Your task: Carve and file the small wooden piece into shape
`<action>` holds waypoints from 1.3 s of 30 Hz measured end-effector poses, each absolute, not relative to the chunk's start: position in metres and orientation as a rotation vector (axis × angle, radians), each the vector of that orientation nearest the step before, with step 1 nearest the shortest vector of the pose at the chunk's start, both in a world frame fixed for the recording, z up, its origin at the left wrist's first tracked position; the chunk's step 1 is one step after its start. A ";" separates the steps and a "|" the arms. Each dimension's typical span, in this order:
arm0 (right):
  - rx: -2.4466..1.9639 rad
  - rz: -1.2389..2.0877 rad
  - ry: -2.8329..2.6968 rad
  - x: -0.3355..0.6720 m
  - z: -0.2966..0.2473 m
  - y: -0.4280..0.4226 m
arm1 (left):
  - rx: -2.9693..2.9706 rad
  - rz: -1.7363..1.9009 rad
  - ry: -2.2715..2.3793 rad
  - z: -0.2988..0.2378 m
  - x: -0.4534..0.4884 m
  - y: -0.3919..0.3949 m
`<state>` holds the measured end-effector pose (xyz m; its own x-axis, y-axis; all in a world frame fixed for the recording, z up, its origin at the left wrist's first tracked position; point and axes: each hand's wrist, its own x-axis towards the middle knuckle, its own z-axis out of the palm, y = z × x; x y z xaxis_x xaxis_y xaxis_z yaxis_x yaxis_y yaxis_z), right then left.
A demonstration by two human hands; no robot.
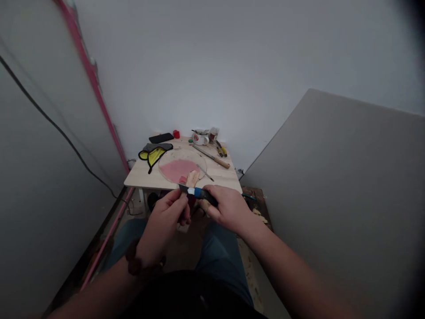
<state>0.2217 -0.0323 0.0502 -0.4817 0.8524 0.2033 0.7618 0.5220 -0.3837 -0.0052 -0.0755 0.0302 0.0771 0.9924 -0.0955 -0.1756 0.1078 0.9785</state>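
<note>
My right hand (227, 206) is closed round the dark handle of a utility knife (198, 192) with a blue collar. Its blade points left, close to the fingertips of my left hand (169, 208). My left hand is pinched on a pale piece of wood (192, 178), whose wider end sticks up past the blade near the table's front edge. The knife crosses in front of the wood, so whether the edge touches it I cannot tell. Just beyond lies a round board (162, 158) with a pink patch, and a thin metal tool (206, 173) rests across its right edge.
On the small wooden table (134, 176) are a grey-yellow cloth item (156, 155), a black phone-like slab (161, 138), a red object (176, 134), a white mug (200, 138), a wooden-handled file (212, 157) and yellow-handled pliers (222, 150). A grey panel (338, 186) stands at right.
</note>
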 end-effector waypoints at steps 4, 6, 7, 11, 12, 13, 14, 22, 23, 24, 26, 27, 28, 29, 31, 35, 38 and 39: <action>-1.339 0.234 -2.490 0.224 0.055 -0.038 | 1.088 1.178 1.117 0.036 -0.005 -0.078; -1.337 0.187 -2.486 0.227 0.054 -0.036 | 1.094 1.184 1.122 0.037 -0.006 -0.078; -1.334 0.163 -2.480 0.230 0.053 -0.034 | 1.095 1.182 1.118 0.037 -0.006 -0.078; -1.289 0.067 -2.471 0.239 0.042 -0.024 | 1.104 1.137 1.092 0.031 -0.009 -0.076; -1.271 0.053 -2.473 0.242 0.039 -0.021 | 1.106 1.121 1.082 0.029 -0.010 -0.075; -1.257 0.043 -2.474 0.243 0.036 -0.018 | 1.106 1.110 1.073 0.027 -0.011 -0.075; -1.245 0.036 -2.476 0.245 0.034 -0.016 | 1.102 1.102 1.065 0.025 -0.011 -0.074; -1.212 0.046 -2.527 0.251 0.021 0.001 | 1.029 1.052 0.977 0.013 -0.016 -0.065; -1.212 0.065 -2.533 0.251 0.019 0.002 | 1.027 1.059 0.983 0.011 -0.017 -0.064; -1.213 0.080 -2.542 0.250 0.017 0.003 | 1.022 1.063 0.995 0.010 -0.017 -0.064; -1.214 0.090 -2.572 0.249 0.013 0.004 | 0.984 1.064 1.029 0.008 -0.015 -0.063; -1.215 0.083 -2.590 0.248 0.012 0.005 | 0.958 1.061 1.041 0.007 -0.014 -0.063; -1.215 0.070 -2.606 0.248 0.010 0.005 | 0.937 1.056 1.047 0.005 -0.014 -0.063; -1.214 0.056 -2.621 0.248 0.009 0.005 | 0.926 1.044 1.050 0.003 -0.013 -0.062; -1.203 0.032 -2.652 0.248 0.009 0.006 | 0.947 0.999 1.050 -0.001 -0.014 -0.059; -1.181 0.015 -2.685 0.249 0.014 0.007 | 1.124 0.911 1.075 0.000 -0.020 -0.053; -1.194 0.003 -2.691 0.248 0.017 0.006 | 1.242 0.915 1.134 0.004 -0.022 -0.050; -1.207 -0.006 -2.694 0.246 0.017 0.005 | 1.249 0.917 1.145 0.005 -0.022 -0.049</action>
<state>0.2462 0.0052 0.0168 -0.6505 0.7393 0.1739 0.7401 0.6685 -0.0732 -0.0218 -0.0495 0.0048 0.2181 0.9657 -0.1411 0.0734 0.1279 0.9891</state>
